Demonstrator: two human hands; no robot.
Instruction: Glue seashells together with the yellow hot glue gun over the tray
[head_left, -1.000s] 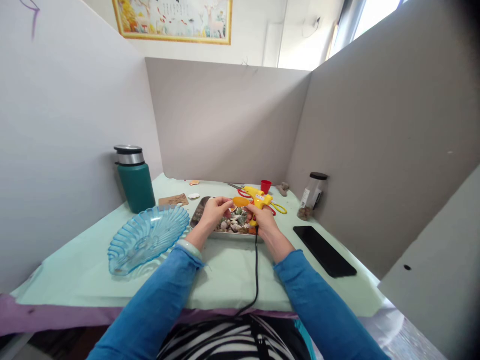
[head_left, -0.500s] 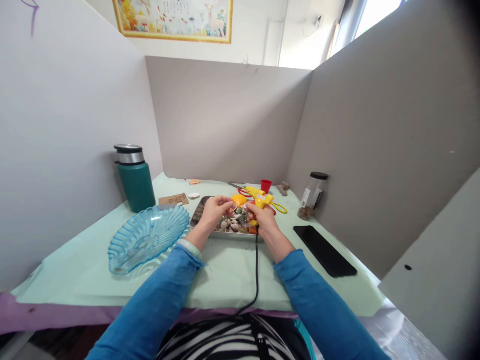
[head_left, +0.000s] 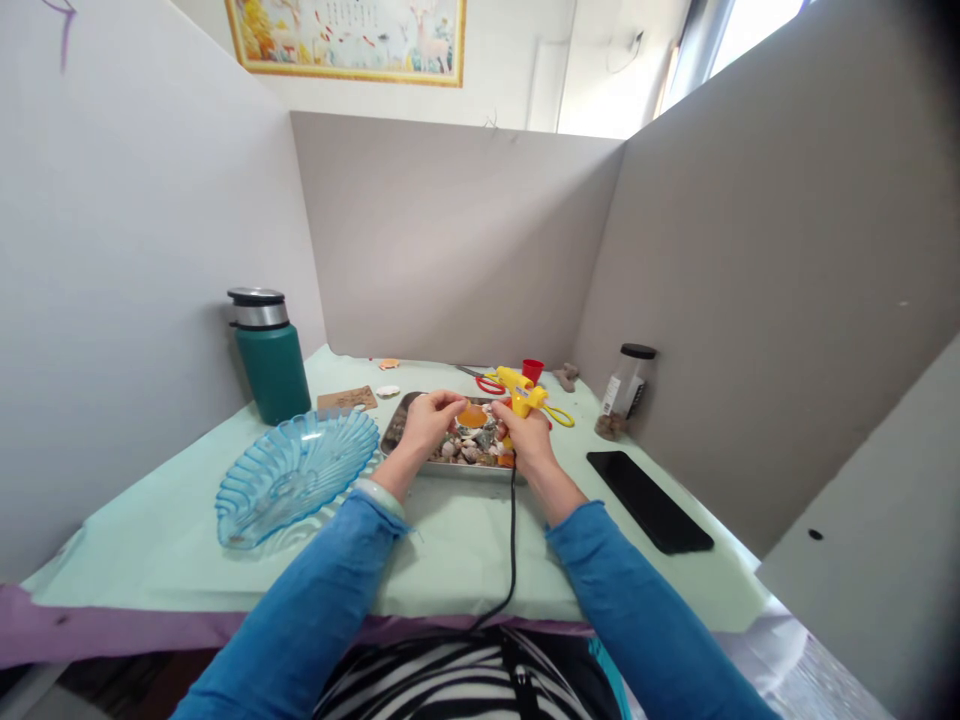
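My right hand (head_left: 531,436) is wrapped round a yellow glue gun (head_left: 520,392), its nozzle pointing to the left. A black cord (head_left: 514,560) runs from the gun's handle down to the table's front edge. My left hand (head_left: 431,420) is closed in a pinch at the edge of an orange, shell-like piece (head_left: 472,416). That piece is between my two hands, above a metal tray (head_left: 450,469). Small shells and stones (head_left: 466,450) fill the tray, partly hidden by my hands. My right fingertips are close to the orange piece; whether they touch it I cannot tell.
To the left are a blue scalloped dish (head_left: 300,475), a green bottle (head_left: 271,370) and a brown card (head_left: 346,399). Red-handled scissors (head_left: 491,384) and a red cup (head_left: 532,370) stand behind. A jar (head_left: 622,395) and a black phone (head_left: 649,500) are on the right. Partitions enclose the table.
The orange piece has tipped and come slightly lower and nearer, its colour now darker. The glue gun has shifted a little, up and to the left. Both arms are almost unmoved.
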